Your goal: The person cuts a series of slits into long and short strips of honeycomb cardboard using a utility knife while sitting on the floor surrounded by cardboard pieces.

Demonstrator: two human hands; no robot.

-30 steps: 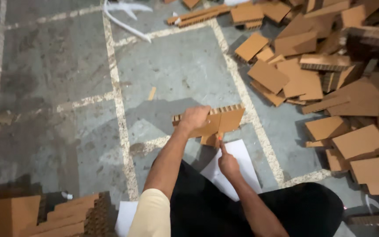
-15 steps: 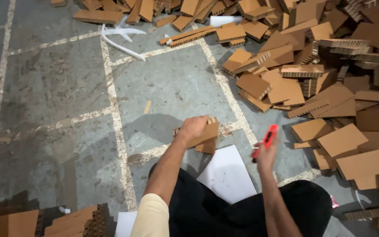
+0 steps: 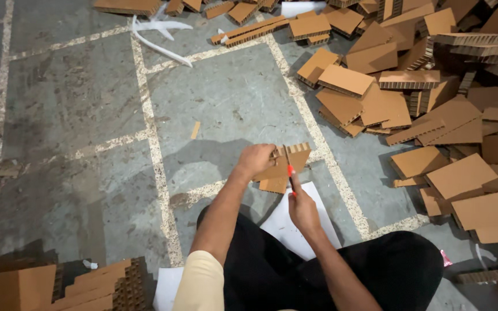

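Honeycomb cardboard piece (image 3: 283, 167): my left hand (image 3: 255, 160) grips it, right hand (image 3: 302, 210) clenches the red-handled cutter (image 3: 290, 174); I advise fingers clear of the blade.

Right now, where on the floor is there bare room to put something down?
The grey floor left of the left hand is mostly bare, as is the patch ahead between the white strip and the cardboard pile. The right side is crowded with pieces; a stack fills the near-left corner.
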